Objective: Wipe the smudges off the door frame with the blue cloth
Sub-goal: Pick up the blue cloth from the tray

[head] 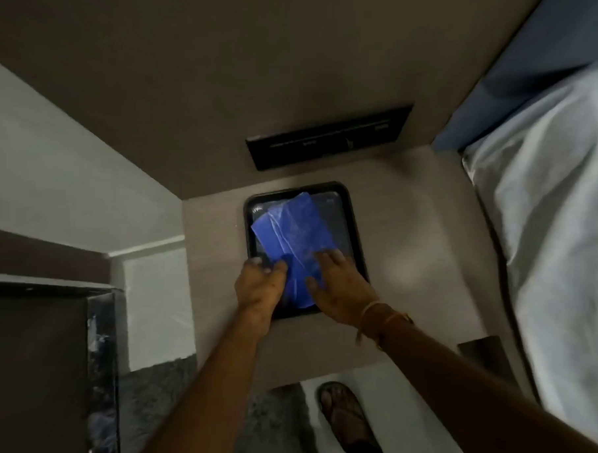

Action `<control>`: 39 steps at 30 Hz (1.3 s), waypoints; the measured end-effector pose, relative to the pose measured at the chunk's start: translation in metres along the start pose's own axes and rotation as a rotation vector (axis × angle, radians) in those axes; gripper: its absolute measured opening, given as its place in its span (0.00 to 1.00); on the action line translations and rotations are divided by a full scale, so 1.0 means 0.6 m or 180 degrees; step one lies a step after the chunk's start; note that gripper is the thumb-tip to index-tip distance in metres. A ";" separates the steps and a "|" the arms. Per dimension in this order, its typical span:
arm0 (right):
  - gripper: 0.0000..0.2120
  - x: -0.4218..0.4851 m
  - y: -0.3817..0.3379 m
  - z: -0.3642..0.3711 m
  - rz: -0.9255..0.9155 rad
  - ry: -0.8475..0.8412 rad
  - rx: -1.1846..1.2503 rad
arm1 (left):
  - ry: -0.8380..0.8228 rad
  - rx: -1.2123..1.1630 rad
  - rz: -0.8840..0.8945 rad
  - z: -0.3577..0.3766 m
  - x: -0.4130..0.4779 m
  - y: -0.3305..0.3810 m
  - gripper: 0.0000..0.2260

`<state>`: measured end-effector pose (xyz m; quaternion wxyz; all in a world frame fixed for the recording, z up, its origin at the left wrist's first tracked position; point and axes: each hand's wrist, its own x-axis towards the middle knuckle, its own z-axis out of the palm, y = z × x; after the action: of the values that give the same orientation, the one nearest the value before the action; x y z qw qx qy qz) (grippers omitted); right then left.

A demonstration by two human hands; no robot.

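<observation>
The blue cloth [293,236] lies folded in a black tray [354,225] on a pale bedside table [419,266]. My left hand [259,286] rests at the tray's near left corner, its thumb and fingers pinching the cloth's near edge. My right hand [336,286] lies flat on the cloth's near right part, fingers spread. A dark door edge with pale smears [101,371] shows at the lower left; the door frame itself I cannot pick out for certain.
A black switch panel [329,135] is set in the brown wall behind the table. A bed with white sheets [557,237] fills the right side. Below are a grey rug [167,391] and my sandalled foot [342,409].
</observation>
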<state>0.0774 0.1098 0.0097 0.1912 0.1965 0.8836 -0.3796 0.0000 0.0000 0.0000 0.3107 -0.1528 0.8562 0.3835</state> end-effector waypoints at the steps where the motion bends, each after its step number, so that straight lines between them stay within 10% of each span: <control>1: 0.27 0.024 0.009 0.015 0.0071 -0.0108 -0.0006 | -0.0014 0.0101 0.0032 0.019 0.021 0.001 0.15; 8: 0.28 0.064 0.039 0.053 -0.0260 0.0135 -0.0342 | 0.0619 0.0344 -0.0213 0.100 0.053 0.011 0.31; 18: 0.22 0.066 0.050 0.014 0.0469 0.0127 0.1986 | 0.0140 -0.0383 -0.0426 0.120 0.068 0.049 0.15; 24: 0.11 0.066 -0.003 -0.043 0.0520 0.0124 0.3545 | 0.0942 0.1473 0.1634 0.090 -0.004 0.048 0.15; 29: 0.07 0.057 -0.048 -0.064 0.0665 0.0561 0.4022 | 0.0143 0.1911 0.2735 0.044 -0.073 0.027 0.27; 32: 0.02 0.034 -0.065 -0.073 0.0699 0.0798 0.4120 | -0.0057 0.1242 0.3101 -0.027 -0.102 0.008 0.30; 36: 0.06 -0.006 -0.124 -0.085 0.0180 -0.0062 0.4092 | -0.0134 -0.0427 0.1799 -0.153 -0.126 0.020 0.33; 39: 0.08 -0.046 -0.213 -0.084 -0.0280 -0.0824 0.3810 | -0.0928 -0.1237 0.1511 -0.260 -0.152 0.033 0.14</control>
<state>0.0282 0.0609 0.1315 0.1376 0.1854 0.4940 -0.8382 -0.0055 -0.1019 0.1503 0.2970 0.0509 0.7254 0.6189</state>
